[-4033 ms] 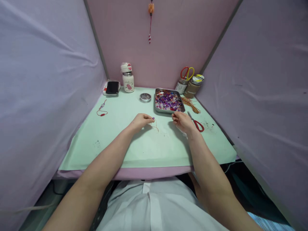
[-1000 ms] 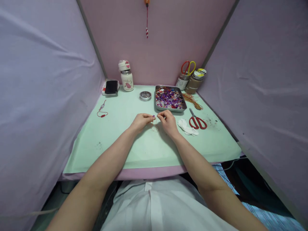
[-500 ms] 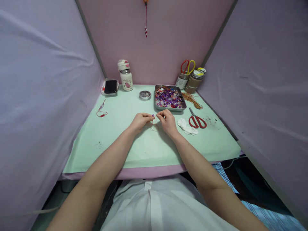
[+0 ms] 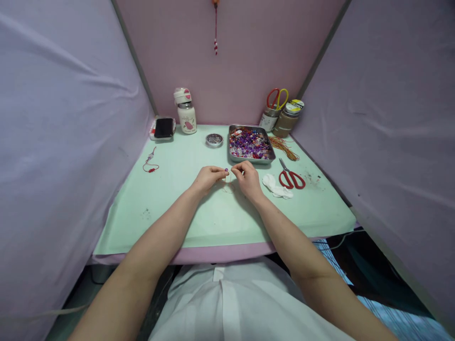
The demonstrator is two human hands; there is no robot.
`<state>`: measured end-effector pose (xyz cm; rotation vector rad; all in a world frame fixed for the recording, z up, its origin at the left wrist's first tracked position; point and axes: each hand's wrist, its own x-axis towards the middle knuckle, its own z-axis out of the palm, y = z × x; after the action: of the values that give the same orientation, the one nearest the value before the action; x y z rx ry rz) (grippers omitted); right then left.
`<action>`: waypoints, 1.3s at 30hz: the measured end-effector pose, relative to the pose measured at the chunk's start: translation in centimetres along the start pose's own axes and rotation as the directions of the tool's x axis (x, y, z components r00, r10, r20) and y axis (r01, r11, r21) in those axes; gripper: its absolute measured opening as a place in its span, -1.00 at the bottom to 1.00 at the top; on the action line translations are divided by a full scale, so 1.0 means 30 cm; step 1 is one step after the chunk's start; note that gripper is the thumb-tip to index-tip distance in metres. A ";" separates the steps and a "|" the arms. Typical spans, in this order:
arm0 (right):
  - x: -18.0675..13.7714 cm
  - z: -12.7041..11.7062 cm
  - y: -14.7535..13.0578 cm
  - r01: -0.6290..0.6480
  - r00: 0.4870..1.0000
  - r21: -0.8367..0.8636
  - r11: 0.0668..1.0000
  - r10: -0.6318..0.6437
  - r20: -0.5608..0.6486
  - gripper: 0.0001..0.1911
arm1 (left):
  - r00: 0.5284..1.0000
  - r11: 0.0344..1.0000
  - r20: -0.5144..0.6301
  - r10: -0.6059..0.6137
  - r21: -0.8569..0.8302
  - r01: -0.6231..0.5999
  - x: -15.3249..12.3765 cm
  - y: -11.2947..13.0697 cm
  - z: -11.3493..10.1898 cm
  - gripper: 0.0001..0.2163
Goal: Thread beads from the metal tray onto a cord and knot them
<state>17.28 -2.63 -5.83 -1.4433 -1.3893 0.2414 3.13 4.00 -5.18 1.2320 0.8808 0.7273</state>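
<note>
A small purple bead (image 4: 226,170) is pinched between the fingertips of my left hand (image 4: 208,178). Close beside it, my right hand (image 4: 247,178) has thumb and forefinger pressed together on the end of a thin orange cord (image 4: 230,188). The cord hangs in a loose loop below both hands, over the table. Just beyond my right hand stands a metal tray (image 4: 251,161) full of purple, red and clear beads. Whether the cord passes through the bead is too small to tell.
Right of my hands lie a crumpled white cloth (image 4: 276,187) and red-handled scissors (image 4: 291,180). Orange cords (image 4: 287,148) lie beside the tray. Farther back are a small round dish (image 4: 214,140), a bottle (image 4: 186,117), a phone (image 4: 164,128) and jars (image 4: 286,121). A beaded red cord (image 4: 151,165) lies left.
Almost nothing differs. Both hands hold the same place and the same pinch, with only a very slight shift of the fingers.
</note>
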 end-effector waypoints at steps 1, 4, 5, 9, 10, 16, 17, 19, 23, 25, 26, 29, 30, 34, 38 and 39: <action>0.000 0.000 0.000 0.002 1.000 0.003 1.000 -0.002 -0.003 -0.88 | 1.000 1.000 0.003 0.003 -0.001 -0.003 0.001 -0.001 0.000 -0.73; 0.001 0.000 0.001 0.002 1.000 0.007 1.000 -0.002 0.001 -0.88 | 1.000 1.000 0.007 0.001 0.003 -0.001 0.005 -0.006 -0.002 -0.73; 0.001 0.000 0.001 -0.001 1.000 0.007 1.000 0.001 0.004 -0.87 | 1.000 1.000 0.006 -0.002 0.003 0.002 0.006 -0.008 -0.002 -0.73; 0.001 0.001 0.001 -0.016 1.000 -0.007 1.000 0.017 0.008 -0.86 | 1.000 1.000 0.010 -0.006 -0.006 0.006 0.007 -0.008 -0.002 -0.72; 0.000 0.001 0.001 -0.017 1.000 -0.012 1.000 0.018 0.011 -0.86 | 1.000 1.000 0.012 -0.008 -0.003 0.008 0.006 -0.007 -0.001 -0.71; 0.000 0.000 0.000 -0.007 1.000 -0.048 0.999 0.009 0.026 -0.85 | 0.999 0.999 -0.031 -0.015 0.032 0.016 0.000 -0.001 0.004 -0.74; 0.000 0.000 0.000 -0.003 1.000 -0.055 0.999 0.005 0.027 -0.85 | 0.999 0.999 -0.036 -0.008 0.039 0.010 0.001 -0.003 0.004 -0.74; -0.001 0.002 0.001 0.002 0.999 -0.066 0.998 0.000 0.032 -0.85 | 0.999 0.998 -0.045 0.004 0.063 -0.001 0.004 -0.008 0.004 -0.75; -0.004 0.010 0.008 0.011 0.999 -0.070 0.997 -0.008 0.036 -0.85 | 0.998 0.994 -0.063 0.014 0.108 -0.007 0.002 -0.009 0.009 -0.76; -0.006 0.016 0.014 0.009 0.999 -0.065 0.998 -0.006 0.031 -0.86 | 0.997 0.993 -0.070 0.020 0.116 -0.012 -0.003 -0.005 0.014 -0.77; -0.006 0.020 0.017 0.005 1.000 -0.062 0.998 -0.004 0.028 -0.86 | 0.997 0.993 -0.073 0.023 0.118 -0.014 -0.005 -0.003 0.016 -0.77; -0.007 0.027 0.024 0.005 1.000 -0.050 0.999 -0.004 0.014 -0.86 | 0.996 0.991 -0.079 0.030 0.132 -0.020 -0.009 -0.001 0.020 -0.78; -0.008 0.029 0.025 0.007 1.000 -0.046 0.999 -0.007 0.013 -0.86 | 0.996 0.989 -0.079 0.037 0.144 -0.025 -0.010 -0.002 0.021 -0.78; -0.010 0.031 0.023 0.007 1.000 -0.058 0.998 -0.005 0.025 -0.86 | 0.989 0.965 -0.110 0.095 0.253 -0.065 -0.008 -0.007 0.020 -0.81; -0.013 0.034 0.022 0.005 1.000 -0.074 0.997 -0.003 0.028 -0.86 | 0.981 0.938 -0.131 0.140 0.335 -0.090 -0.007 -0.015 0.021 -0.83; -0.013 0.035 0.022 0.002 1.000 -0.076 0.997 0.001 0.027 -0.86 | 0.981 0.937 -0.126 0.147 0.334 -0.097 -0.005 -0.019 0.022 -0.84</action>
<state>16.79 -2.24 -6.97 -1.5068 -1.4338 0.2104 3.62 3.43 -5.63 1.5536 1.0868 0.8022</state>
